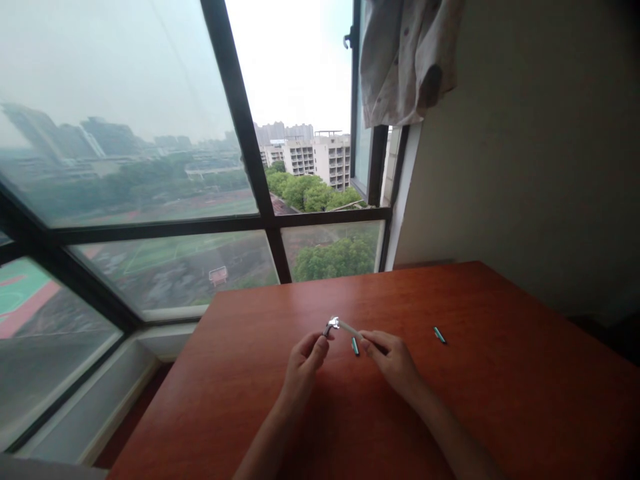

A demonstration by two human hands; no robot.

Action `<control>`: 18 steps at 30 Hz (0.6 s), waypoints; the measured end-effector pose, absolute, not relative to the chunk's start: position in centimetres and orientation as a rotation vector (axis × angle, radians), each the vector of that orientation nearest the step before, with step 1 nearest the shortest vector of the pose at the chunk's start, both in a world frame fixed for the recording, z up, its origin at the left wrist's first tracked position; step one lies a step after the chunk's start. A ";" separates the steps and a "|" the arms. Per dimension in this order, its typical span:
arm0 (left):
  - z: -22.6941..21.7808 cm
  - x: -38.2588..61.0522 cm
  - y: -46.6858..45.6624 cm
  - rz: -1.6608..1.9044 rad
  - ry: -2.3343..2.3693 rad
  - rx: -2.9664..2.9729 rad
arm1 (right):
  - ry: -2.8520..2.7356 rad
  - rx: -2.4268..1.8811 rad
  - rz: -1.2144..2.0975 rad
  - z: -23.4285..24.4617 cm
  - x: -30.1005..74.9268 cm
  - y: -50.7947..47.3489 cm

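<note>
Over the table, my left hand (306,359) is closed around a razor handle (327,329) with a shiny silver head, its fingers and thumb pinching the lower part. My right hand (391,357) pinches a slender pale stick (350,329) whose far end meets the silver head; I cannot make out its exact kind. Just left of my right fingertips, a teal and black razor cartridge (355,346) lies on the tabletop. Another such razor cartridge (440,335) rests farther to the right, apart from both hands.
The reddish-brown wooden table (225,400) reaches up to the windows. Dark window frames (150,231) run along the left and back, with one pane (364,153) swung open. A light cloth (400,67) hangs at the upper right, beside a plain wall (505,167).
</note>
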State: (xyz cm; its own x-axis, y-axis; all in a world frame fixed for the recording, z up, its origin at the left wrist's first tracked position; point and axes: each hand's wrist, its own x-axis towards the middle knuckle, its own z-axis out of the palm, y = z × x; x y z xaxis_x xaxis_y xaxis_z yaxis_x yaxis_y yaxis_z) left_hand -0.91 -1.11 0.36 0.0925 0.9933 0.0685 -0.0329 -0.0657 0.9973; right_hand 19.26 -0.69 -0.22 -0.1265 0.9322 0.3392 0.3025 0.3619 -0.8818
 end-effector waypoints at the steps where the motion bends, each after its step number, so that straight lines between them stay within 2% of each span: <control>1: 0.4 -0.9 -1.1 1.207 1.086 1.289 | -1.664 -1.114 0.831 -0.1 19.2 -0.8; 18: 0.4 -1.1 -0.8 1.257 1.195 1.333 | -1.587 -1.114 0.898 -0.7 19.4 -0.5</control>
